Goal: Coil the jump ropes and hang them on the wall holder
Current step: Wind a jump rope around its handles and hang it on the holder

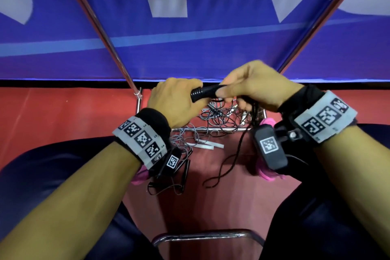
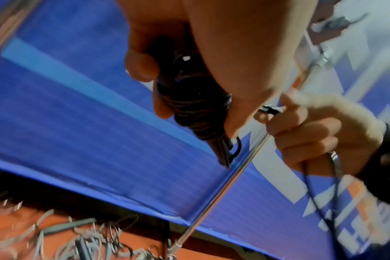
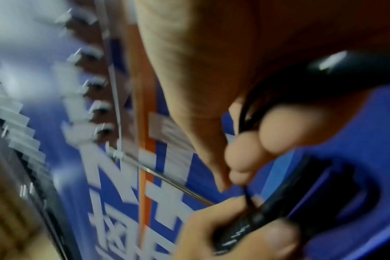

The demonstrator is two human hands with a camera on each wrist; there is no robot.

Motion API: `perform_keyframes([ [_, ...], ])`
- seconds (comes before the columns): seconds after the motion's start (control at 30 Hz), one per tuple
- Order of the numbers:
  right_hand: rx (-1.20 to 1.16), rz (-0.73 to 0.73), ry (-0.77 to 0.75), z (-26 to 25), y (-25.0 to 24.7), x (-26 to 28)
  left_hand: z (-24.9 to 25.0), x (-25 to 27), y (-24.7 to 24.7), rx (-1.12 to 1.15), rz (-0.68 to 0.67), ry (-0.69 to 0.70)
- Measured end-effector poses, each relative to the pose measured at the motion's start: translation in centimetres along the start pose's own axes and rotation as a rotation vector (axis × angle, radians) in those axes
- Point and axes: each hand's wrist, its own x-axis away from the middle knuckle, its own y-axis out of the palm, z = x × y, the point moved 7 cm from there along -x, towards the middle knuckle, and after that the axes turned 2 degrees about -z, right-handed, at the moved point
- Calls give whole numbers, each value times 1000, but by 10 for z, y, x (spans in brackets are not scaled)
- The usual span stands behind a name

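**Black handle lies crosswise betw. hands**

Left hand clamped on its ribbed end; right hand pinches the cord at the other end, hands nearly touching. Axis runs L–R. Slack cord drops below the right hand, so prob. right does the next wind. Wall holder not in view.

The handle sits in the left hand, its cord in the right hand, seemingly above tangled ropes on the floor.
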Motion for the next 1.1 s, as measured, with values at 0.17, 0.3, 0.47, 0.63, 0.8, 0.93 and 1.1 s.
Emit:
perform_keyframes([
  [0.17, 302, 622, -261, 1, -48, 1, -10, 5, 12, 488, -235, -135],
  [0.3, 368, 713, -450, -4, -47, 4, 4, 8, 9, 1033, -355, -201],
  [0.47, 341, 517, -630, -15, -15, 11, 25, 14, -2, 1457, -490, -160],
  [0.63, 324, 182, -694, -12, 38, 6, 28, 16, -1, 1527, -544, -163],
  [0.8, 103, 124, -570, -17, 33, 4, 24, 18, -3, 1511, -579, -172],
  [0.93, -62, 115, -566, -27, 15, 8, 16, 15, -7, 1434, -537, -174],
  [1.1, 139, 180, -587, -25, 7, 14, 20, 11, -9, 1441, -430, -68],
])
